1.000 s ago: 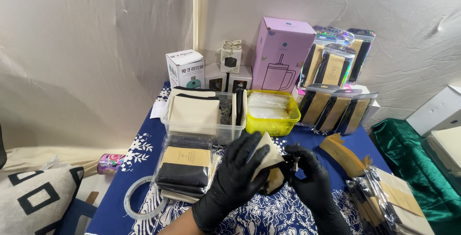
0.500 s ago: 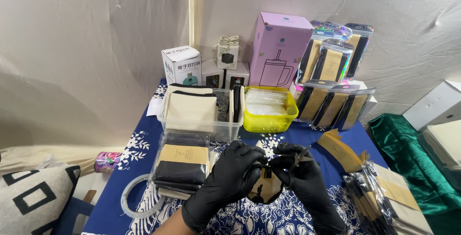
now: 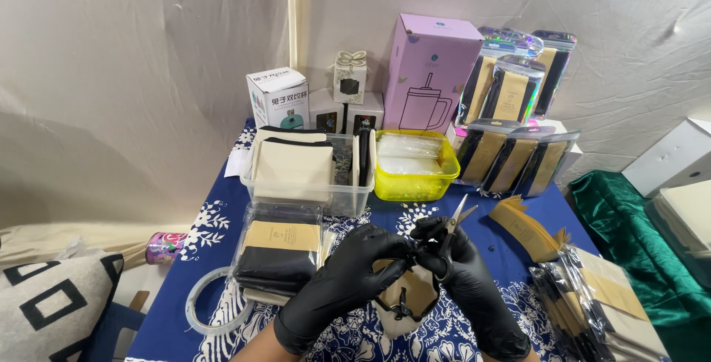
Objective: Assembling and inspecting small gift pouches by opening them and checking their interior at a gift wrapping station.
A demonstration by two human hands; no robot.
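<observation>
While both black-gloved hands meet over the blue floral tablecloth (image 3: 222, 218), the clutter around them crowds in. Landmark: clear plastic bin (image 3: 304, 184), center-back of table, holding cream pouches upright. Behind it & to the right, a tall lilac box (image 3: 433, 73) w/ a cup drawing; directly behind, a white carton (image 3: 276, 97) & small grey boxes. Just right of the bin, a yellow tray (image 3: 415, 177) of clear bags. Further right, standing packets w/ tan bands (image 3: 511, 158). In front of the bin, a stack of clear-wrapped dark packs (image 3: 280, 251); front-left of it, a tape ring (image 3: 204, 303). Left hand (image 3: 344, 280) pinches shut on the top of a small tan pouch (image 3: 411, 299), which hangs between the wrists, front-right of the bin. Right hand (image 3: 463, 284) is closed around scissors (image 3: 453, 225), blades up & parted. Gloves hide most of the pouch.
</observation>
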